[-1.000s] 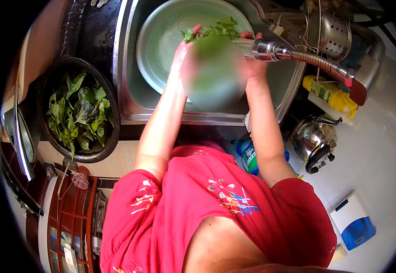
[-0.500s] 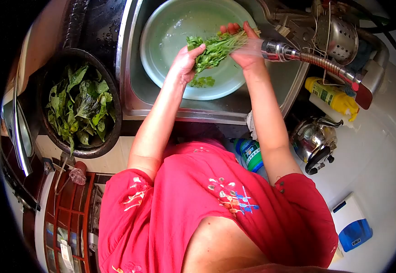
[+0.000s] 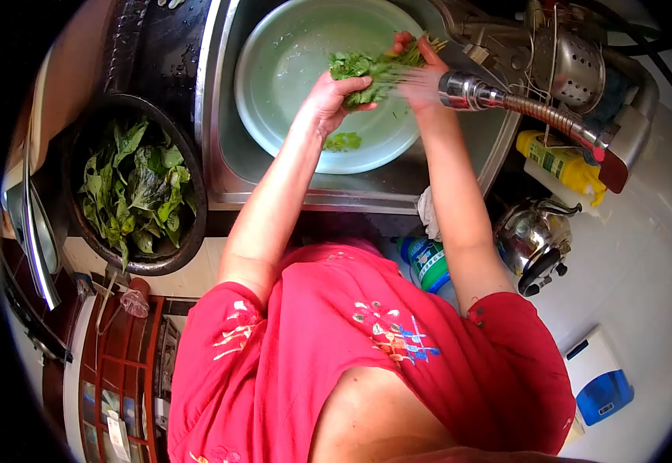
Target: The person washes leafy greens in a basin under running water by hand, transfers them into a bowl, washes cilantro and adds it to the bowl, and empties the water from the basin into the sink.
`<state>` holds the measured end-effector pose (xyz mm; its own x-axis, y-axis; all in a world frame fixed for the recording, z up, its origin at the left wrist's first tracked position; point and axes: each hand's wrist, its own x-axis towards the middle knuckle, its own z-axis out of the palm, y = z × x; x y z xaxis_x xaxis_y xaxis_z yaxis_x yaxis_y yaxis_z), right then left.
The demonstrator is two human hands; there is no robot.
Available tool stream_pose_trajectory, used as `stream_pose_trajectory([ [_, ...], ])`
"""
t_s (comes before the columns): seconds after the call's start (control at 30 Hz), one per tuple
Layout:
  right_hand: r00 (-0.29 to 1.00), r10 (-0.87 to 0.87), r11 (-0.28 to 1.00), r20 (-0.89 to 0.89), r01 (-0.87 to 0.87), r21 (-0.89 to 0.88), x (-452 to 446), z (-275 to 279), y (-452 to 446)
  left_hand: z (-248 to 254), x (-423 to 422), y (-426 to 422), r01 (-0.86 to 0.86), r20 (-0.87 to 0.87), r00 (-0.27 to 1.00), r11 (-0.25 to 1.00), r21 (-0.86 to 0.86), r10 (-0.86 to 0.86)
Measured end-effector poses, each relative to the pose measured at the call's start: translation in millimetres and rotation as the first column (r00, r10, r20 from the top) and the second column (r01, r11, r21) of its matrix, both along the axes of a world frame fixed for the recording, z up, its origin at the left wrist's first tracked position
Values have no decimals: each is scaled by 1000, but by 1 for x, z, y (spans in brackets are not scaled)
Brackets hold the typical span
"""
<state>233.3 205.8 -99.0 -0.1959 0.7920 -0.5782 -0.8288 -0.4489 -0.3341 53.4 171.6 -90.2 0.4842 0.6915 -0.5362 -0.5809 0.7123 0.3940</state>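
Note:
A bunch of leafy green herbs stretches between my two hands over a pale green plastic basin of water in the sink. My left hand is closed around the leafy end. The stems rest in my right hand, its fingers curled around them and thumb raised. From the right, a flexible tap with a chrome spray head sends water across the herbs and my right hand. A loose piece of green leaf floats in the basin below my left hand.
A dark pot of large green leaves stands left of the steel sink. On the right are a perforated metal holder, a yellow bottle and a steel kettle. A green-and-blue container sits below the sink edge.
My left hand has moved right along the bunch, closer to my right hand. The leafy end has shifted right and up with it. Water still runs over the herbs.

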Motion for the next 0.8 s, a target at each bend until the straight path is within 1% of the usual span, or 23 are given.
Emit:
stream_pose_trajectory([
  [0.03,995,-2,1000,-95,0,-23,0,2,-3,2,-1,-2,8,29,1000,1000,-15,-8],
  [0.1,959,-12,998,-283,-8,-69,-2,10,-15,8,2,-10,-69,92,992,984,-163,85],
  [0.13,947,52,998,-316,-64,-28,-5,12,-17,9,3,-13,-103,117,984,965,-241,134],
  [0.17,930,118,993,-347,-120,16,-9,13,-18,3,3,-16,-27,111,992,972,-234,54],
  [0.2,908,186,983,-375,-175,63,-14,13,-19,-2,4,-19,21,170,985,977,-214,17],
  [0.23,968,215,976,-130,-210,53,-20,12,-22,-5,3,-24,67,229,973,979,-192,-22],
  [0.27,967,249,968,-43,-249,17,-24,9,-22,-6,2,-27,113,286,956,979,-168,-61],
  [0.3,957,285,958,43,-285,-22,-29,10,-22,4,1,-30,128,332,940,982,-136,-76],
  [0.33,938,321,947,129,-316,-63,-35,13,-21,7,2,-35,128,254,963,982,-142,-89],
  [0.37,877,400,916,265,-385,-109,-37,20,-22,8,5,-40,129,173,979,981,-147,-103],
  [0.4,729,491,862,477,-485,-145,-39,17,-23,11,7,-45,129,91,989,980,-152,-116],
  [0.43,526,541,799,656,-566,-203,-40,13,-23,15,10,-48,57,90,995,982,-181,-41],
  [0.47,284,547,730,788,-622,-282,-42,10,-24,9,10,-52,87,120,990,986,-139,-70],
  [0.5,362,454,789,814,-588,-178,-46,14,-26,8,12,-55,69,86,995,986,-149,-56],
  [0.57,661,322,921,678,-386,-61,-49,7,-27,6,13,-56,64,31,998,989,-137,-61],
  [0.6,779,228,965,585,-262,-26,-50,7,-28,5,13,-56,80,11,997,990,-118,-80],
  [0.63,808,233,970,541,-234,-68,-48,10,-25,5,12,-54,97,-10,995,990,-99,-98],
  [0.7,863,233,971,449,-183,-153,-40,21,-17,12,12,-46,180,-85,978,978,-109,-189],
  [0.73,835,281,960,473,-234,-156,-37,19,-15,14,12,-43,221,-122,964,968,-118,-235],
  [0.77,804,327,945,497,-285,-161,-34,13,-13,9,15,-44,273,-92,956,958,-84,-280],
  [0.8,769,371,928,520,-334,-167,-33,12,-11,13,18,-43,231,-41,970,963,-139,-238],
])
